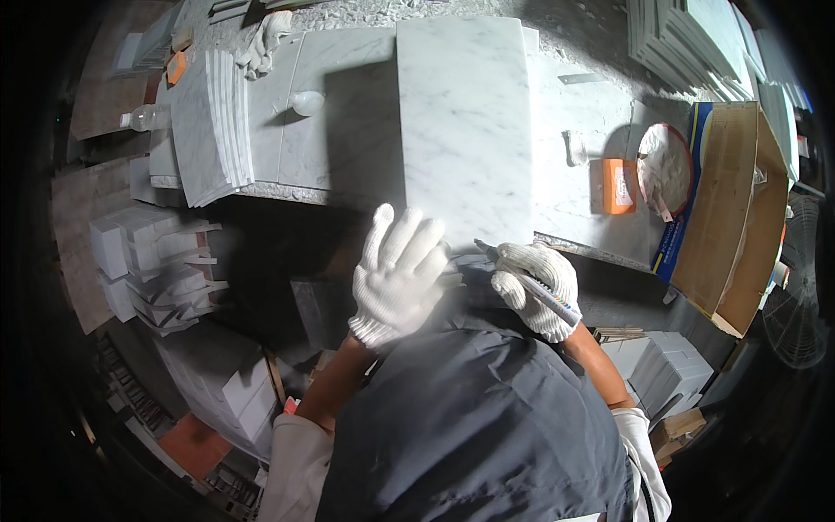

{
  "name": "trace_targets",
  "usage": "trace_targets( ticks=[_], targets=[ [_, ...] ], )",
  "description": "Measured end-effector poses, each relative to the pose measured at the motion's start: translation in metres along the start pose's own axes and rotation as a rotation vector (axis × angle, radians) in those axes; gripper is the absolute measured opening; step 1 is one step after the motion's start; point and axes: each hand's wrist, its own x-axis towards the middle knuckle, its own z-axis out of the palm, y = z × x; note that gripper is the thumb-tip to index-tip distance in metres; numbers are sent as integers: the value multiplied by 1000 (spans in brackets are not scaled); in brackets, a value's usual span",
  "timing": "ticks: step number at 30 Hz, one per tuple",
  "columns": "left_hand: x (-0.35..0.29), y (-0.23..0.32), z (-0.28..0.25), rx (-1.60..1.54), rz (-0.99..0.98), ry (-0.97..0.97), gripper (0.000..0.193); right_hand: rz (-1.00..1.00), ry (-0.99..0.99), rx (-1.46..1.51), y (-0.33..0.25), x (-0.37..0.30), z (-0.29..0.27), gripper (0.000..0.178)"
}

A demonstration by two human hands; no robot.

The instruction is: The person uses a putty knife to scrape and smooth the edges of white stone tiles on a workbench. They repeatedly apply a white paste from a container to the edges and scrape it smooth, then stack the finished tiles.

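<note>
A long white marble slab (465,122) with faint grey veins lies lengthwise before me on the marble-topped bench, its near end close to my hands. My left hand (397,274), in a white knitted glove, is open, with its fingers spread beside the slab's near left corner. From this view I cannot tell whether they touch it. My right hand (541,277), gloved the same way, grips a marker pen (551,300) with a light barrel. The pen's dark tip points up and left, by the slab's near edge.
Thin marble tiles (209,130) stand stacked at the bench's left. A crumpled glove (263,43) and a clear, rounded object (306,103) lie nearby. To the right are an orange box (619,186), a round red-rimmed container (666,170) and an open cardboard box (722,209).
</note>
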Motion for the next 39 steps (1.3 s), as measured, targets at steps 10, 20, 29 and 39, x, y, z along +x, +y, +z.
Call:
trace_targets(
  ticks=[10,20,29,39],
  targets=[
    [-15,-12,-2,-128,-3,202,37,-87,-171,-174,-7,32,17,41],
    [-21,-13,4,-155,-23,200,36,-52,-133,-241,-5,38,26,33],
    [-17,-12,2,-174,-29,206,37,-63,-114,-238,-1,30,22,36],
    [9,-2,-7,-43,-3,-53,33,132,-90,-13,-9,19,-8,32]
  ],
)
